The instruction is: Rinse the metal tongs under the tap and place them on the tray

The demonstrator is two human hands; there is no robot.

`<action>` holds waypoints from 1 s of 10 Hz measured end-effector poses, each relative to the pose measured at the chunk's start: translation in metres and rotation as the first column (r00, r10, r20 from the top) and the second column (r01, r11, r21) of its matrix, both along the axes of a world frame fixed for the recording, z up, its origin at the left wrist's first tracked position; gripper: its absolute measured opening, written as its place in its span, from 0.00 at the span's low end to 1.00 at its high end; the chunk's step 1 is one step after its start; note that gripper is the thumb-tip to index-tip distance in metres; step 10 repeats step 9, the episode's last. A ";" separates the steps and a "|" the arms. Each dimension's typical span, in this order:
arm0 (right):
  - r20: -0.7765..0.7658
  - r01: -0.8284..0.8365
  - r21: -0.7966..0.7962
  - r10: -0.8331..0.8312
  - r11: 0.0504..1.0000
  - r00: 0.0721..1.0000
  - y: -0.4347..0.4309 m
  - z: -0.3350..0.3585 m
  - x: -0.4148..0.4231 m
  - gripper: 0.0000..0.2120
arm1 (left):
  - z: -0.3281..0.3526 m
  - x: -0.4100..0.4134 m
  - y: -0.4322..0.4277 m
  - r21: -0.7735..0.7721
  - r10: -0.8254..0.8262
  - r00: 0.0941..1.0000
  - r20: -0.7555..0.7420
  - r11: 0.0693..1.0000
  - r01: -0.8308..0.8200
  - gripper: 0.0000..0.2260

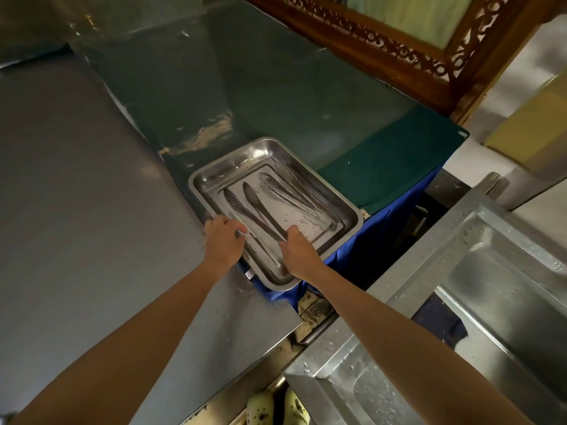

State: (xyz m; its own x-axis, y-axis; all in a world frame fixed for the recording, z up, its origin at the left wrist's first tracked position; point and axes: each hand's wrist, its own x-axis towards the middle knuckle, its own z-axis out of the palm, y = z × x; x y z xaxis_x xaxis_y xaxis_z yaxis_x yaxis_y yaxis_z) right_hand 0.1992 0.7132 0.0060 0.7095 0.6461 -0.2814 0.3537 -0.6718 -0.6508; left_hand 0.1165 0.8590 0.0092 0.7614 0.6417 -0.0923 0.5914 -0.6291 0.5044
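Both hands reach into the near end of the steel tray [196,183]; the right hand [299,252] is curled around the handle end of a pair of metal tongs [257,207], whose perforated tips lie flat on the tray floor, pointing away from the person; the left hand [223,237] has its fingers folded over the tray's near-left rim, apparently steadying it, though whether it also pinches one arm of the tongs I cannot tell; a second pair of tongs [291,194] already lies just beside the first, toward the far-right wall; the tray floor shows drops of water, so I judge the rinsing done and the placing nearly finished; the sink [478,271] stands off to the right, well apart from the tray. To end this step well, the handle should be lowered until it rests on the tray floor before the fingers let go, so wet metal does not clatter or slide; laying it parallel to the other pair avoids tangling; the tray overhangs the blue-skirted table [368,167] at its near corner, so pressing down on that rim risks tipping it; a light steadying touch should serve better.
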 end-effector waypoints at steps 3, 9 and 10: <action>0.355 -0.090 -0.413 0.251 0.906 0.900 0.005 -0.015 -0.013 0.17 | 0.003 -0.004 -0.013 -0.029 0.094 0.990 0.106 0.995 -0.092 0.07; 0.373 -0.060 -0.485 0.268 0.872 0.888 -0.075 0.050 0.012 0.30 | 0.046 0.030 -0.063 0.263 -0.443 0.895 -0.058 0.858 0.442 0.22; 0.373 -0.060 -0.485 0.268 0.872 0.888 -0.075 0.050 0.012 0.30 | 0.046 0.030 -0.063 0.263 -0.443 0.895 -0.058 0.858 0.442 0.22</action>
